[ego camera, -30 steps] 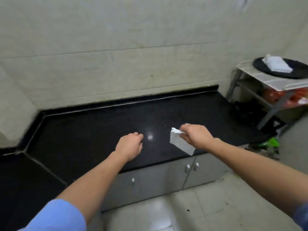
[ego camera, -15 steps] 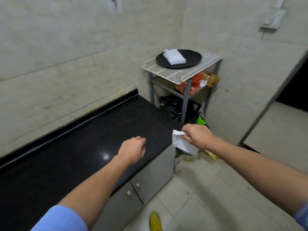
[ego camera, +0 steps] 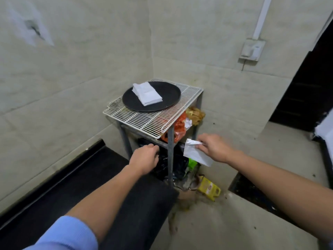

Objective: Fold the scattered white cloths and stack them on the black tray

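A round black tray lies on a white wire rack in the room's corner, and a stack of folded white cloths sits on its left half. My right hand pinches a folded white cloth by its top edge, below and to the right of the tray, in front of the rack's leg. My left hand hovers with loosely curled fingers and holds nothing, just past the end of the black counter.
The wire rack stands on grey metal legs, with orange and black bags stuffed beneath it. The black counter runs along the left wall. A yellow item and litter lie on the floor. A dark doorway opens at right.
The view has swung right from the counter to face the rack and tray, now much closer. Both hands moved along with it; my right hand still carries the folded cloth.
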`<move>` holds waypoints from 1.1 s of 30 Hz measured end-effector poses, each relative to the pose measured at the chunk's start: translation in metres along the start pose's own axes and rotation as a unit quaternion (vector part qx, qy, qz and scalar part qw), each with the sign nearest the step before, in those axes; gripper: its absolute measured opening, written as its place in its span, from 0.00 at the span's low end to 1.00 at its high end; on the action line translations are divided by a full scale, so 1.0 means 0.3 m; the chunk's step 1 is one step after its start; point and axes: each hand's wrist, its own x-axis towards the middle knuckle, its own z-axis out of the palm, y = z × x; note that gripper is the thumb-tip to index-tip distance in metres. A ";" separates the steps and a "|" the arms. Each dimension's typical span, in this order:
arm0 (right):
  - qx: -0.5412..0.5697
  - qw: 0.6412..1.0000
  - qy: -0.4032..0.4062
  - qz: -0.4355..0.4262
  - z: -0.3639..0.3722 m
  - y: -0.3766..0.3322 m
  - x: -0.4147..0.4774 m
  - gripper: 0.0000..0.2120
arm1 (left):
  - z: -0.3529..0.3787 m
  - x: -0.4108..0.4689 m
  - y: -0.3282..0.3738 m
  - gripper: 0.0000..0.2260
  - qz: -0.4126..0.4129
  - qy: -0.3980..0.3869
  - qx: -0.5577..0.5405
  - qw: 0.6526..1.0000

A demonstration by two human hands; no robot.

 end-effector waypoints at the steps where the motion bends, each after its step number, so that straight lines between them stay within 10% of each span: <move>1: 0.005 1.000 0.004 0.002 -0.017 0.021 0.047 0.07 | -0.009 0.057 -0.015 0.10 -0.002 0.004 -0.004 1.000; 17: 0.015 0.982 0.091 -0.165 -0.245 0.342 1.035 0.08 | -0.061 0.765 -0.239 0.10 -0.205 0.109 -0.013 0.973; 33: 0.056 0.958 0.008 -0.282 -0.156 0.209 1.695 0.10 | -0.054 1.031 -0.381 0.17 -0.316 0.030 -0.004 0.948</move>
